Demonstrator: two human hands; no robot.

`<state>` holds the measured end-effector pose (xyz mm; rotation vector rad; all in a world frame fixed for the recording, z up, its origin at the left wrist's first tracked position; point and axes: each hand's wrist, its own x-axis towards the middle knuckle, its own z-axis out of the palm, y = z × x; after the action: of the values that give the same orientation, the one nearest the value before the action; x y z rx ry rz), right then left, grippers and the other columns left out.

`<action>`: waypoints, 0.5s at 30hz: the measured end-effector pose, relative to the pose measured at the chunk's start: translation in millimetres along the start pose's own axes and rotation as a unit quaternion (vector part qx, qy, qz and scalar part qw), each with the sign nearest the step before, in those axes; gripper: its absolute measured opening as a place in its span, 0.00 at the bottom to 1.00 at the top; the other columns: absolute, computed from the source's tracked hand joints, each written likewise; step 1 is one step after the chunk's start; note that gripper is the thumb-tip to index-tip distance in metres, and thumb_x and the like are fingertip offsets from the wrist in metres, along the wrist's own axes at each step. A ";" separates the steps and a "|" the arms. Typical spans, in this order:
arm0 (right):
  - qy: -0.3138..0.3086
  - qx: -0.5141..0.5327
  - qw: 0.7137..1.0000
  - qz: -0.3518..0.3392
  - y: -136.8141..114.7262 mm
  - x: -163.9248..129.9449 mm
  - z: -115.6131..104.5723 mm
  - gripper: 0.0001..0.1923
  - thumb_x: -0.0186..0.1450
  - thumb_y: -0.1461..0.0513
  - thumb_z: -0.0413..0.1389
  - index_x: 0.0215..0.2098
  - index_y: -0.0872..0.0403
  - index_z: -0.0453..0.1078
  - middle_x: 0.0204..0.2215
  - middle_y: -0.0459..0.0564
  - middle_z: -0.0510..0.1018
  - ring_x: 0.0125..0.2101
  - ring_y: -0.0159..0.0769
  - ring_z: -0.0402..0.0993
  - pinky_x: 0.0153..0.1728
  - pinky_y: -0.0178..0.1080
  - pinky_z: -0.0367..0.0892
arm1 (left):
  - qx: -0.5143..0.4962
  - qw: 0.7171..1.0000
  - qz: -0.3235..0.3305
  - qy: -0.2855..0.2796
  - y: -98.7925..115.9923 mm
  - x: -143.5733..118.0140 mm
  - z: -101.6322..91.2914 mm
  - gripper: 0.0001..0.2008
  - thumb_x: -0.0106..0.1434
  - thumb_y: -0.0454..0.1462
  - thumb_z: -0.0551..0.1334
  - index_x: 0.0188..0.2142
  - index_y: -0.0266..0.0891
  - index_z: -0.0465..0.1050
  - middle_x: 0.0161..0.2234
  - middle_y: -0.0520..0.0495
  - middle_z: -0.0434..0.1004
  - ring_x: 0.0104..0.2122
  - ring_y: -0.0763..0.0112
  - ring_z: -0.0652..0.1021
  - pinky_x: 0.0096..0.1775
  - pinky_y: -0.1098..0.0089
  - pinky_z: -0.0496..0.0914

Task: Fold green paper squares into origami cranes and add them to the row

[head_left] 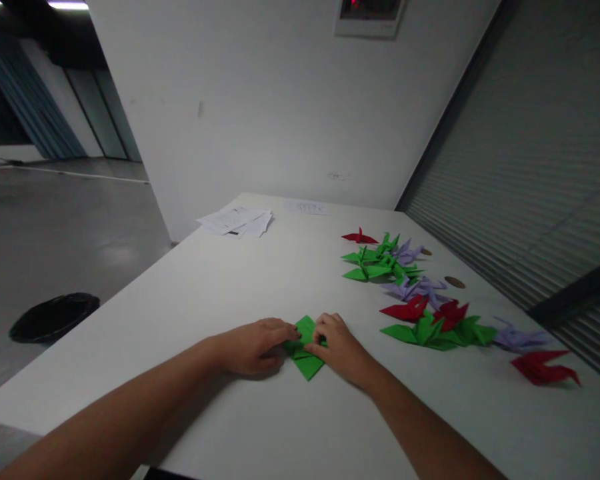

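A folded piece of green origami paper lies on the white table in front of me, turned so one corner points toward me. My left hand is closed at its left edge, with the fingertips on the paper. From the other side my right hand pinches a fold near the middle and right, thumb and curled index finger together. My fingers cover the left and right corners of the paper.
Folded paper cranes in green, red and purple are spread along the table's right side. Printed sheets lie at the far left of the table. A black-lined bin stands on the floor at left.
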<state>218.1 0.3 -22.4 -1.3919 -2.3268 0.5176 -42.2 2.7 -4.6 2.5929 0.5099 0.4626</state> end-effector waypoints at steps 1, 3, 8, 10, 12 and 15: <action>0.001 -0.002 1.000 0.002 -1.0 0.0 -0.5 0.11 0.60 0.64 0.70 0.26 0.53 0.72 0.35 0.49 0.76 0.43 0.44 0.69 0.44 0.41 0.64 | 0.010 1.000 0.006 -0.005 1.1 0.5 -0.3 0.32 0.62 0.30 0.63 0.65 0.41 0.64 0.61 0.35 0.71 0.60 0.52 0.73 0.61 0.54 0.68; 0.007 -0.007 1.000 0.003 -2.5 -0.4 -1.7 0.12 0.60 0.63 0.71 0.26 0.53 0.71 0.34 0.49 0.76 0.43 0.43 0.69 0.44 0.41 0.64 | 0.037 0.999 0.019 -0.016 3.4 1.8 -0.9 0.25 0.65 0.33 0.63 0.62 0.44 0.71 0.62 0.35 0.70 0.61 0.50 0.72 0.62 0.54 0.67; 0.018 -0.029 0.999 0.015 3.9 -3.4 -7.0 0.15 0.57 0.60 0.73 0.26 0.53 0.70 0.34 0.48 0.75 0.41 0.43 0.69 0.42 0.40 0.64 | 0.056 0.998 0.027 -0.029 1.6 2.6 -0.1 0.17 0.69 0.37 0.61 0.55 0.43 0.79 0.62 0.34 0.69 0.61 0.50 0.72 0.62 0.54 0.67; 0.017 -0.040 0.999 0.016 12.0 -5.3 -10.7 0.16 0.56 0.60 0.74 0.25 0.53 0.70 0.33 0.48 0.75 0.41 0.43 0.69 0.41 0.40 0.64 | 0.059 0.997 0.036 -0.027 -1.4 1.7 1.5 0.16 0.69 0.38 0.62 0.55 0.43 0.80 0.63 0.33 0.69 0.61 0.50 0.72 0.62 0.54 0.67; 0.017 -0.047 0.999 0.009 21.4 -7.3 -15.0 0.17 0.55 0.60 0.74 0.26 0.53 0.69 0.33 0.48 0.75 0.40 0.43 0.69 0.41 0.40 0.64 | 0.065 0.997 0.042 -0.024 -3.8 0.7 2.8 0.17 0.69 0.39 0.62 0.55 0.44 0.80 0.64 0.33 0.68 0.63 0.49 0.70 0.63 0.53 0.67; 0.017 -0.059 0.998 -0.004 32.0 -9.3 -22.1 0.16 0.56 0.60 0.74 0.27 0.53 0.69 0.32 0.48 0.75 0.39 0.43 0.69 0.40 0.41 0.65 | 0.075 0.996 0.044 -0.023 -4.0 0.4 3.3 0.17 0.69 0.40 0.63 0.55 0.44 0.80 0.66 0.33 0.66 0.65 0.46 0.68 0.64 0.50 0.65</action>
<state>257.1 8.8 -20.3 -1.4306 -2.3693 0.3568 -41.6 4.9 -9.2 2.7730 0.4297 0.4054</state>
